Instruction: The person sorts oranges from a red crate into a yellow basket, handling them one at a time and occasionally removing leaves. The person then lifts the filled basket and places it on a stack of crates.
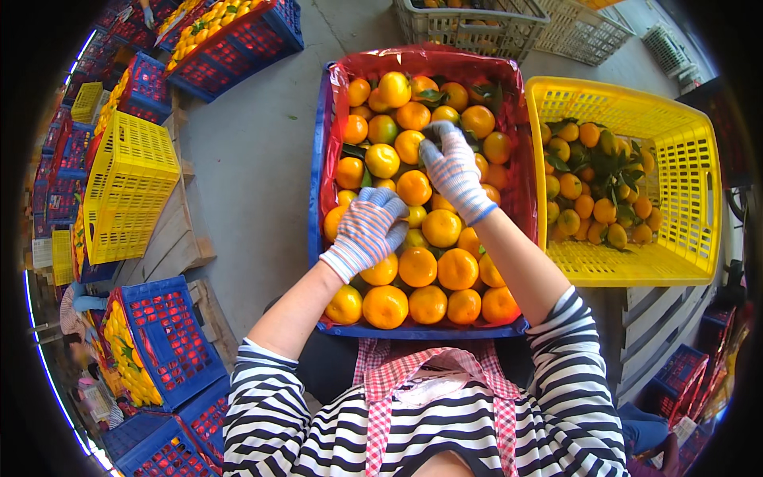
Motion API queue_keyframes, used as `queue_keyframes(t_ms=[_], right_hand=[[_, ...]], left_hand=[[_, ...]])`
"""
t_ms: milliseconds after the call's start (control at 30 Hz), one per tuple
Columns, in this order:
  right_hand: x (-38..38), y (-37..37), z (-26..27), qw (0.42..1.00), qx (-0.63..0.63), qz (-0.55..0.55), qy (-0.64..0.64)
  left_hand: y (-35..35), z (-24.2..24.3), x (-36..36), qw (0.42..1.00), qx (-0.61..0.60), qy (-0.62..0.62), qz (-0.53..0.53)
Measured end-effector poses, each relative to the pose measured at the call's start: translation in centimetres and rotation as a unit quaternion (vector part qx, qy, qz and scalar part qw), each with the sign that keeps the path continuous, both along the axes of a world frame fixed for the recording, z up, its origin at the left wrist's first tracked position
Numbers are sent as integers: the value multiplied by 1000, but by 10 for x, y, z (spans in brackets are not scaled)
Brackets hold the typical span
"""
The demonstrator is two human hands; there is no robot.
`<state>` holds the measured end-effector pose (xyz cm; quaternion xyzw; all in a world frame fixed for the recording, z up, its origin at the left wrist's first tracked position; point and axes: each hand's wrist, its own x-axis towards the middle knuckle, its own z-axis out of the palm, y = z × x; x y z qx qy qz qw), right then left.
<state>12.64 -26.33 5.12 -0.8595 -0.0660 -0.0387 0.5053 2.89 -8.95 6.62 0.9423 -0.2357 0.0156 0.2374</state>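
Observation:
A blue plastic crate (316, 203) lined with red plastic film (426, 58) stands right before me, full of orange mandarins (418, 267). The nearest fruit lie in fairly even rows; a few green leaves (430, 94) show among those at the far end. My left hand (371, 228), in a striped knitted glove, rests over the crate's left-middle part with its fingers curled down at the fruit. Further up and to the right, my right hand (451, 170), gloved alike, reaches in beside a mandarin (409, 147). Whether either hand grips a fruit is hidden.
Touching the crate's right side is a yellow plastic basket (626, 273) partly filled with leafy mandarins (604, 211). Grey crates (471, 30) stand beyond. Leftward are filled blue crates (173, 340), an upturned yellow basket (132, 188) and wooden pallets (161, 256). Other people sit at the lower edges.

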Motion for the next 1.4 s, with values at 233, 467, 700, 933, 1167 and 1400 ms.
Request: queue_keyframes(t_ms=[233, 467, 700, 933, 1167, 1400], right_hand=[[80, 51, 22, 976, -214, 5, -26], [121, 55, 33, 992, -105, 8, 72], [-23, -54, 36, 911, 273, 175, 255], [-73, -47, 19, 950, -136, 206, 192], [-78, -45, 29, 937, -217, 255, 100], [-9, -194, 49, 972, -214, -45, -86]], left_hand=[[10, 1, -7, 999, -18, 7, 33], [14, 10, -7, 998, -18, 54, 36], [28, 22, -1, 993, 60, 99, -21], [36, 22, 1, 994, 34, 97, -31], [12, 22, 8, 990, 34, -7, -134], [-19, 29, 14, 988, -51, 79, -124]])
